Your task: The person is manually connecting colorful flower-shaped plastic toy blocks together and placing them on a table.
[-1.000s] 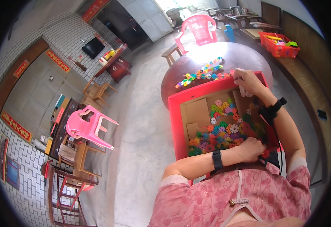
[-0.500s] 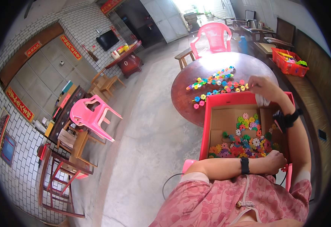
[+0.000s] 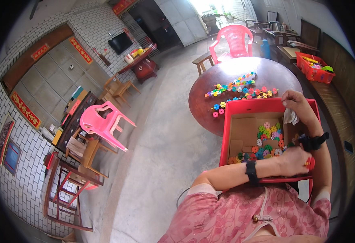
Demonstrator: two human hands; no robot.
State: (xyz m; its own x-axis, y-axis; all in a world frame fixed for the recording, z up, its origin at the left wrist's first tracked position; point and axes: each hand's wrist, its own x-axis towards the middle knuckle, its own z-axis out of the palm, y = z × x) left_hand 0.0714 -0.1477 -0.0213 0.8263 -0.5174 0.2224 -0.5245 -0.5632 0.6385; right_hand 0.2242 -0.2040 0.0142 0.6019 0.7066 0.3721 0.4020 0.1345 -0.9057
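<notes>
A red-rimmed cardboard box (image 3: 225, 141) stands in front of me, holding many colourful plastic flower-shaped pieces (image 3: 269, 133). Across its near side reaches my left hand (image 3: 294, 161), closed, with red and yellow flower pieces (image 3: 309, 163) showing at its fingers. My right hand (image 3: 297, 103) is above the far right part of the box, fingers pinched on a crumpled white cloth or tissue (image 3: 291, 117), which hangs inside the rim. Strings of joined flower pieces (image 3: 242, 87) lie on the round dark table (image 3: 201, 109) beyond the box.
A pink armchair (image 3: 232, 38) and a wooden stool (image 3: 202, 61) stand behind the table. At the right, a red basket (image 3: 315, 69) of toys and a phone (image 3: 348, 147) rest on a long wooden bench. Another pink chair (image 3: 100, 121) stands left among wooden chairs.
My left hand has moved away from me, from the box's near edge to over its inside. My right hand has shifted slightly right and nearer, still with the white cloth or tissue.
</notes>
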